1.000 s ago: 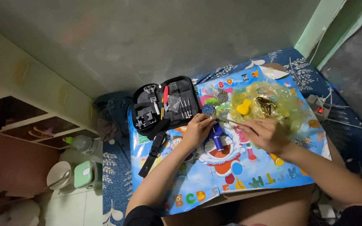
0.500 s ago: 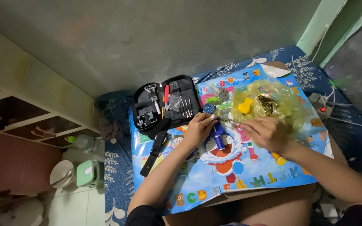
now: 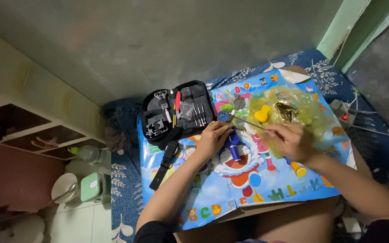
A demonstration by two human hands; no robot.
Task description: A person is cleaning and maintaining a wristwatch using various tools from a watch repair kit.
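L hand (image 3: pixel 213 137) pinches a small part near mat (image 3: pixel 212 189) centre; R hand (image 3: pixel 291 140) grips thin tool (image 3: pixel 248 122). Kit (image 3: pixel 176 112) at far-left corner.

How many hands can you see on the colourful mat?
2. The left hand rests beside the open black tool case; the right hand holds a thin tool near the yellow plastic bag.

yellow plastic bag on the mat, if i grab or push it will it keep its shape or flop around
The yellow plastic bag looks thin and crinkled, so it would likely flop and crumple rather than hold shape. It is see-through film, so probably very light. A push may just slide it across the glossy cartoon mat, which looks slick.
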